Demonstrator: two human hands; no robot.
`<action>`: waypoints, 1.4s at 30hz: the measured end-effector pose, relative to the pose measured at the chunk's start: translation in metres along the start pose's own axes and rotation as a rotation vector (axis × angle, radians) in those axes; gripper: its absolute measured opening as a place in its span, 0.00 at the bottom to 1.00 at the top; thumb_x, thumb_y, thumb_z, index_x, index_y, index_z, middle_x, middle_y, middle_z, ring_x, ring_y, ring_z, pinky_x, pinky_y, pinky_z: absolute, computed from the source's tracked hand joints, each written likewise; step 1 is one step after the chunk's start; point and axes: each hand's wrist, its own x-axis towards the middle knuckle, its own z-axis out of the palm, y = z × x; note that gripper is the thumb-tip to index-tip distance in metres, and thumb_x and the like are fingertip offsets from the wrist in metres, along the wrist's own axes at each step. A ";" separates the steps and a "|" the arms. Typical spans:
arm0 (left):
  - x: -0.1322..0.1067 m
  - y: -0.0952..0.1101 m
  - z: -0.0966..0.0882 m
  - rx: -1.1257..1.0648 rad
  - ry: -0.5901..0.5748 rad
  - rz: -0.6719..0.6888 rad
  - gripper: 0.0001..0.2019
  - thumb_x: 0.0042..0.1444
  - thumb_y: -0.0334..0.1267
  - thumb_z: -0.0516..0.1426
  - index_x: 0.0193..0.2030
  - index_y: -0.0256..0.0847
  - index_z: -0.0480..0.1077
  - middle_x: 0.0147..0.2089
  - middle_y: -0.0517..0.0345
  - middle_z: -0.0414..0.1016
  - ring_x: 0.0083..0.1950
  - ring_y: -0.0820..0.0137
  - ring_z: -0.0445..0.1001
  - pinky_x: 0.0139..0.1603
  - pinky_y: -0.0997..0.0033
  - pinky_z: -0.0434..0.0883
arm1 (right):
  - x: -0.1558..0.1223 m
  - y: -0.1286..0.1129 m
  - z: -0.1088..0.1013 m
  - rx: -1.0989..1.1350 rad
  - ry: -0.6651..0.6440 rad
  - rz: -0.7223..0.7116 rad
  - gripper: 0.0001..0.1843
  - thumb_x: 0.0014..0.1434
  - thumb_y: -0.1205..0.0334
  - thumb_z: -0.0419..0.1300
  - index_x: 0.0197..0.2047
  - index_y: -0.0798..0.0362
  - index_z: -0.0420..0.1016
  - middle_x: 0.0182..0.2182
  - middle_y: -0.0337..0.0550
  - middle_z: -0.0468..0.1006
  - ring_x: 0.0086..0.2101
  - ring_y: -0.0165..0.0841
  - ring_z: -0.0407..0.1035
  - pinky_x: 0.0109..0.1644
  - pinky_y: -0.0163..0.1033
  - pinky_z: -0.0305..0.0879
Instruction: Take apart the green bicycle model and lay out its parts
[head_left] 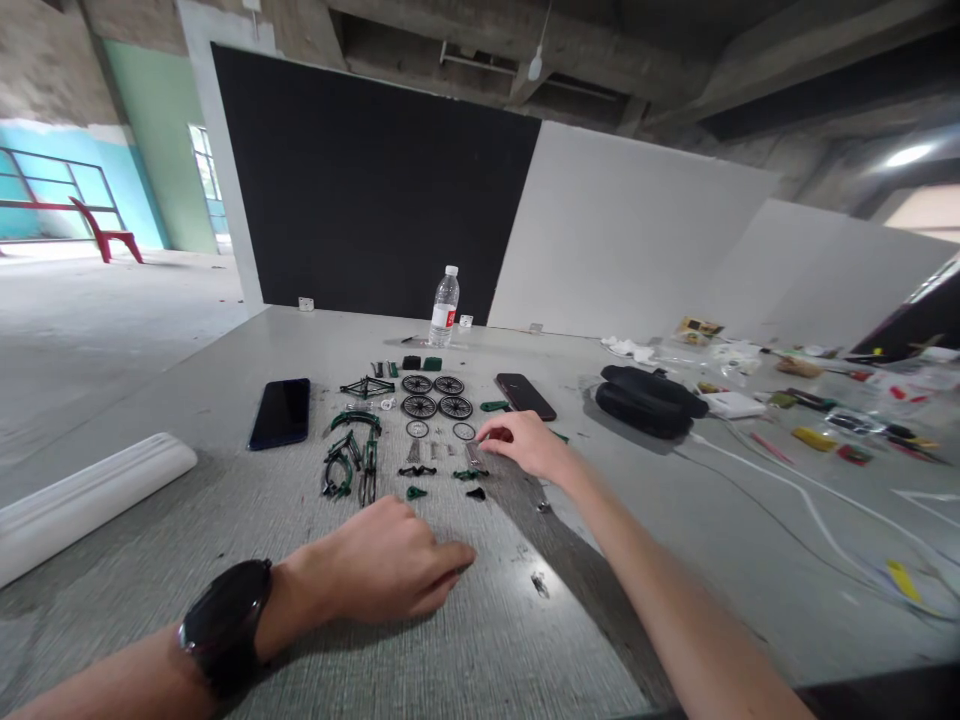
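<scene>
My left hand, with a black watch on its wrist, rests on the grey table, fingers curled under and one digit pointing right. Nothing shows in it; its palm side is hidden. Over the right side of the laid-out parts is my right hand, fingers bent and a little apart, tips beside small metal rods. No held thing is visible there. Around them lie black spoked wheels, thin rings, a dark green bicycle frame part, curved green parts and small green pieces.
A dark phone lies left of the parts, another phone right. Behind stands a water bottle. A black case, white cables and mixed clutter occupy the right. A white roll-like object lies at left.
</scene>
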 end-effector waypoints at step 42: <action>0.000 0.001 0.001 0.045 -0.022 0.002 0.09 0.64 0.38 0.52 0.48 0.47 0.72 0.23 0.62 0.74 0.20 0.69 0.67 0.22 0.63 0.44 | 0.001 0.002 0.005 -0.061 0.043 0.026 0.11 0.60 0.54 0.63 0.42 0.48 0.82 0.34 0.45 0.83 0.38 0.41 0.74 0.41 0.42 0.65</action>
